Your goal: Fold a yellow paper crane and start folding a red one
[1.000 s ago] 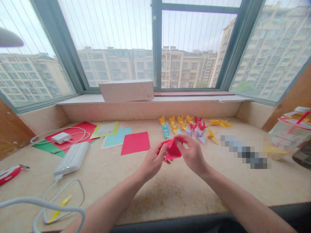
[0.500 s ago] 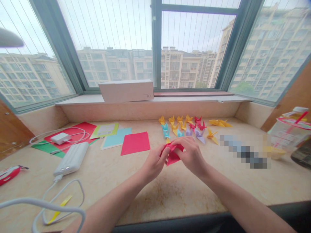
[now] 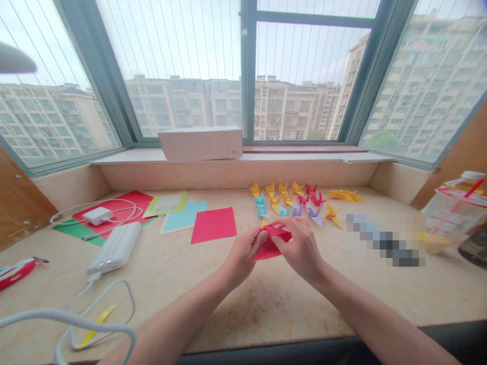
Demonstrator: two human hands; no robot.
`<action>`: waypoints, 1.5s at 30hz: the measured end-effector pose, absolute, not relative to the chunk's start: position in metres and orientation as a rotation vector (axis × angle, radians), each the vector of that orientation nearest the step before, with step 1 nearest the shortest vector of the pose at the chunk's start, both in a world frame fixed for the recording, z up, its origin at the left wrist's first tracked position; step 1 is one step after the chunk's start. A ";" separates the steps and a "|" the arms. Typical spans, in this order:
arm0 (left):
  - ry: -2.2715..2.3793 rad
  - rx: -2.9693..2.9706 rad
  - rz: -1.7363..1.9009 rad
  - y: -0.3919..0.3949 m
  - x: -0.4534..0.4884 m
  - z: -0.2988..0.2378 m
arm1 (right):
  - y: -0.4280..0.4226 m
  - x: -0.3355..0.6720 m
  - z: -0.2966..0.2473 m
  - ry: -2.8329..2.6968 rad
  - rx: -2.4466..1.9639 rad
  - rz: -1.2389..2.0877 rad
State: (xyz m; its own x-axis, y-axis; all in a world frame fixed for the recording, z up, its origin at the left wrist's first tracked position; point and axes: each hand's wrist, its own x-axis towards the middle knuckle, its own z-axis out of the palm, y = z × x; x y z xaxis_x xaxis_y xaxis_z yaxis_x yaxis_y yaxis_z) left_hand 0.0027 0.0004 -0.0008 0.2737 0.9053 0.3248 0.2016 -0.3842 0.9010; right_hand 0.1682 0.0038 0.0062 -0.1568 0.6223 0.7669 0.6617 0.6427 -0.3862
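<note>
A partly folded sheet of red origami paper (image 3: pixel 271 249) is held up between both hands, over the middle of the counter. My left hand (image 3: pixel 245 253) pinches its left edge, thumb on top. From the right, my right hand (image 3: pixel 302 246) grips the paper with thumb and fingers; some of its fingertips are hidden behind the sheet. Just beyond the hands stand several folded paper cranes, among them a yellow crane (image 3: pixel 333 216), a purple crane (image 3: pixel 314 213), a blue crane (image 3: pixel 261 205) and a red crane (image 3: pixel 312 190). A flat red square of paper (image 3: pixel 214 225) lies to the left.
Further left are blue paper (image 3: pixel 186 217), a yellow-green packet (image 3: pixel 165 204), a white power bank (image 3: pixel 114 247) with a looping cable (image 3: pixel 131 304), and a white charger (image 3: pixel 97 216). A lidded plastic cup (image 3: pixel 451 218) stands at right. A white box (image 3: pixel 201 144) rests on the sill.
The red paper has opened out wider between my hands, its lower edge shifting left. My right fingers have lifted and spread slightly. The view has shifted a little.
</note>
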 end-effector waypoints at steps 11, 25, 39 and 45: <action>0.867 1.575 1.084 0.000 -0.002 0.012 | 0.016 0.178 0.010 -1.692 -0.914 0.561; 1.023 1.401 1.356 0.001 0.000 0.006 | 0.014 0.171 0.013 -1.518 -0.945 0.704; 1.066 1.462 1.279 -0.004 0.004 0.007 | 0.014 0.172 0.015 -1.497 -0.987 0.669; 1.061 1.459 1.261 -0.004 0.004 0.006 | 0.012 0.173 0.016 -1.473 -0.987 0.660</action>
